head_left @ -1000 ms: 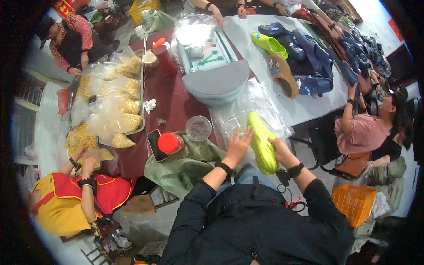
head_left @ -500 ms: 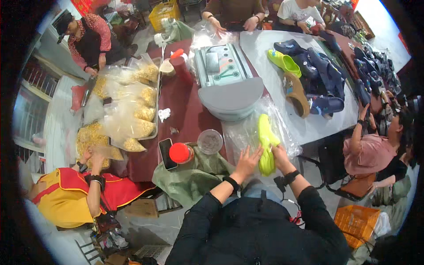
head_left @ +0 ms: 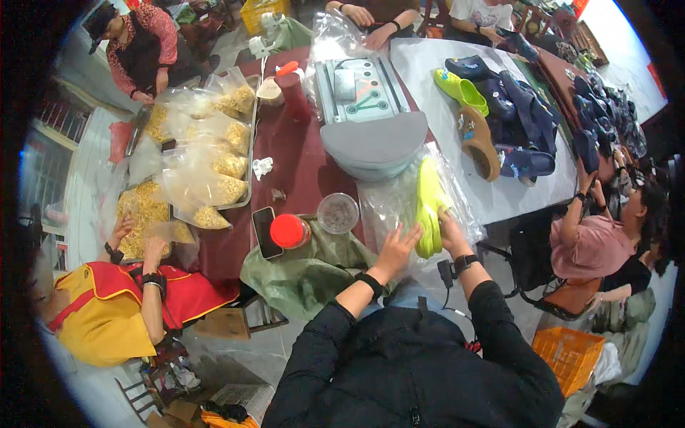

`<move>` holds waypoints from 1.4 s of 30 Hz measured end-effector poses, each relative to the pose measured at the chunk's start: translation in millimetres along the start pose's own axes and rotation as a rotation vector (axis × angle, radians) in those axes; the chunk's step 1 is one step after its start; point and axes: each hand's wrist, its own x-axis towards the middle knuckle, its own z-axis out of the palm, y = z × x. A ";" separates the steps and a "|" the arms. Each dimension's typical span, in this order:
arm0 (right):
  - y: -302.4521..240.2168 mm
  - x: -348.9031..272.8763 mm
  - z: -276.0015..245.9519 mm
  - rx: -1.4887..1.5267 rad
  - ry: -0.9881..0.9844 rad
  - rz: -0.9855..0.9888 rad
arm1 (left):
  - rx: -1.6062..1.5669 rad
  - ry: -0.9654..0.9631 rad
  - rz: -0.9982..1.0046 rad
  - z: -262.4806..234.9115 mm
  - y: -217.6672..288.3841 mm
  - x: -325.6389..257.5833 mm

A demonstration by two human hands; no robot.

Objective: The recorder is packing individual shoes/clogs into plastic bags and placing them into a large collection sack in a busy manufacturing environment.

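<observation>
While my right hand (head_left: 448, 227) pinches the lime-green clog (head_left: 430, 203) at its heel, fingers closed on it, my left hand (head_left: 397, 245) lies spread and flat on the clear plastic bag (head_left: 389, 207) under it, at the near table edge. I judge the bag's mouth needs holding wide so the shoe slides cleanly. Just left, a clear cup (head_left: 337, 212) and red-lidded jar (head_left: 289, 230) crowd the bag; the grey sealing machine (head_left: 371, 135) sits behind.

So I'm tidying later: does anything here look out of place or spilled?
Nothing looks spilled or broken. One oddity: a crumpled white scrap lies loose on the dark red table, beside the tray of bagged yellow pieces. The right hand and left hand are on a lime clog over clear bags.
</observation>
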 end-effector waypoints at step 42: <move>8.7 -52.2 -63.8 -1.759 0.176 -0.524 | -0.455 -0.205 -0.787 38.2 13.8 -13.3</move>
